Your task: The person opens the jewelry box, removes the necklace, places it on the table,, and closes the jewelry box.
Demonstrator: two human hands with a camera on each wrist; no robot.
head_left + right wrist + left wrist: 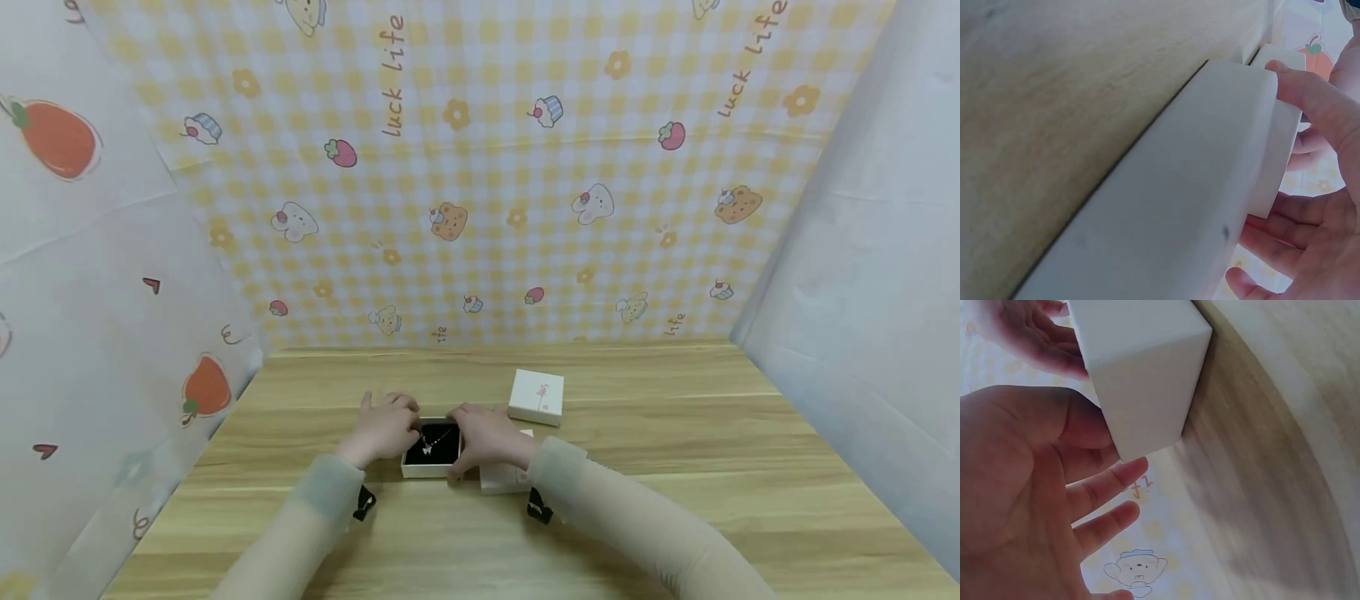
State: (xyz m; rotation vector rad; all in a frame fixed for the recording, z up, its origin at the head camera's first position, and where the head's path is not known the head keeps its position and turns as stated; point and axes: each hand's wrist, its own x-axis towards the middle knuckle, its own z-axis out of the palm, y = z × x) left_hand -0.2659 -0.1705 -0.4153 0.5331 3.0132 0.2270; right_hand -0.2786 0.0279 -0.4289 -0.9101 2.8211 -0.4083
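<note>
An open white jewelry box [431, 470] sits on the wooden table, its black insert [444, 453] facing up. On the insert lies a thin chain necklace [427, 447] with a small pale pendant. My left hand [384, 429] is at the box's left side; in the left wrist view its thumb and index finger pinch the white wall [1147, 394], the other fingers spread apart. The right hand [486, 435] grips the right side, thumb at the near corner and fingers at the far one. In the right wrist view, that box [1275, 150] is partly hidden behind a nearer white item.
A white box or lid [537, 397] with a pink print stands behind the right hand. Partly under the right wrist lies another white item [501, 479]. Patterned cloth [487, 175] hangs at the table's back, with pale cloth on both sides.
</note>
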